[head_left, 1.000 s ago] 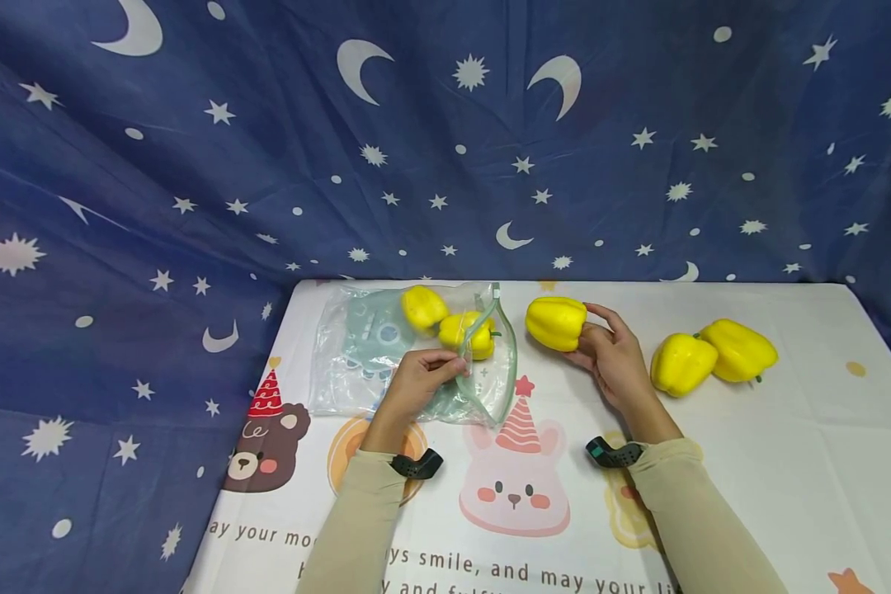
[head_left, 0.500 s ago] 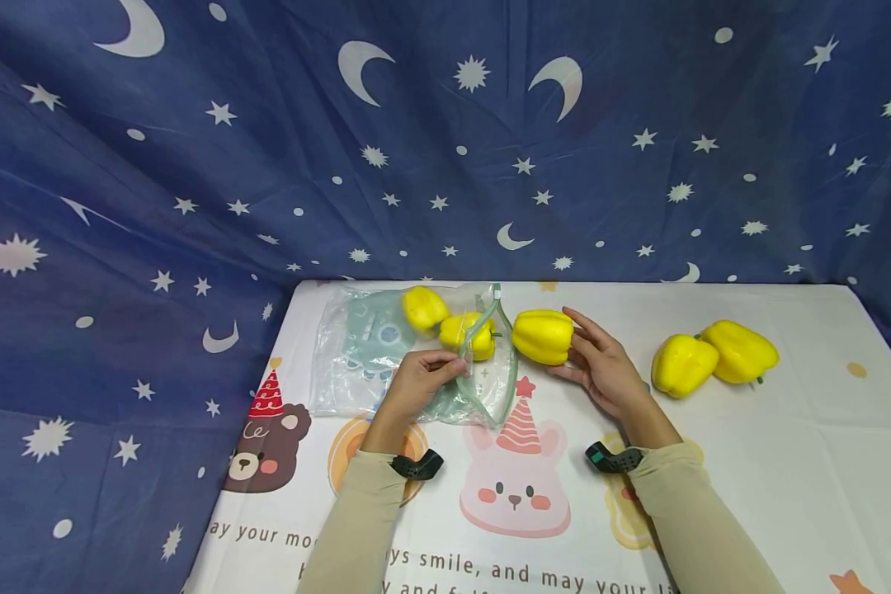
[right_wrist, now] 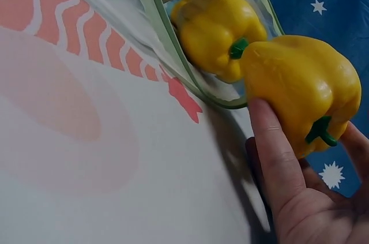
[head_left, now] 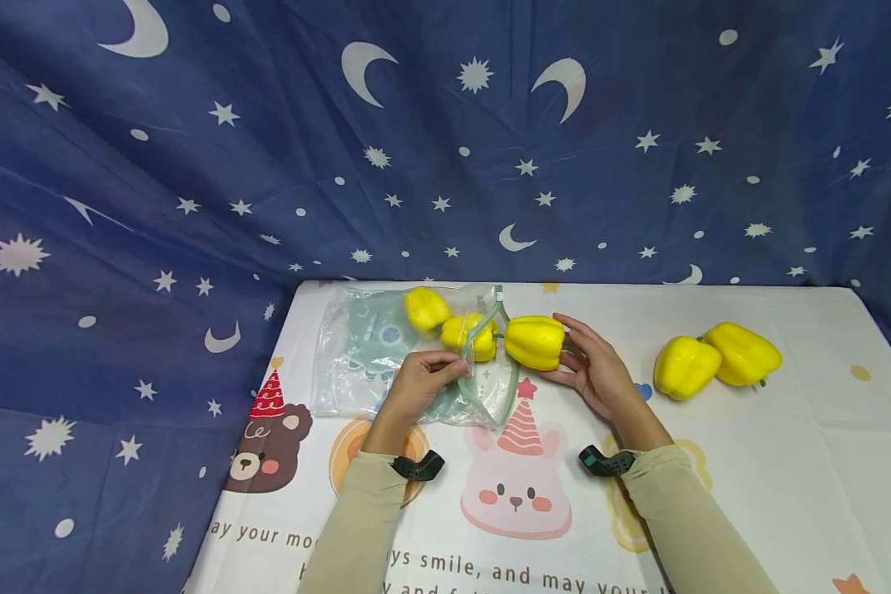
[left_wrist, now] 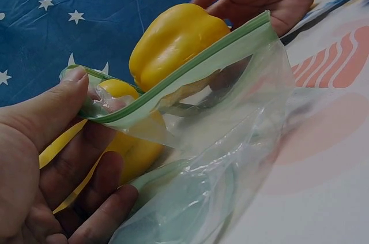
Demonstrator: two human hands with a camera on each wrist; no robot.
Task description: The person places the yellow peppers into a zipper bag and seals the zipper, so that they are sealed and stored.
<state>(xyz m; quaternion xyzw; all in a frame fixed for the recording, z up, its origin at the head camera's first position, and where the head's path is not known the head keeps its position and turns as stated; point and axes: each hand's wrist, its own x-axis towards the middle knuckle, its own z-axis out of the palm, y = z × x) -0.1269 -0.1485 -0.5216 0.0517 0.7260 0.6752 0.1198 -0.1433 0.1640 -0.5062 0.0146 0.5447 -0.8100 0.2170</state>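
Observation:
My left hand (head_left: 423, 382) pinches the green-edged rim of a clear zip bag (head_left: 341, 388), holding its mouth apart. Two yellow bell peppers lie inside: one at the back (head_left: 426, 308), the other (head_left: 456, 332) near the opening, its green stem toward the mouth. With my right hand (head_left: 596, 367) I grip a third yellow bell pepper (head_left: 534, 343) right at the bag's mouth. In the right wrist view this held pepper (right_wrist: 300, 85) has its stem turned toward my palm, and the bag's green zip edge (right_wrist: 167, 27) runs just beside it.
Two more yellow bell peppers (head_left: 685, 367) (head_left: 742, 353) lie together on the right of the printed white tablecloth (head_left: 802, 462). A dark blue curtain (head_left: 416, 165) with moons and stars hangs behind the table and down its left side.
My right hand has carried the held bell pepper left and slightly nearer to me, up to the bag's mouth. The left hand keeps its pinch on the rim, staying in place.

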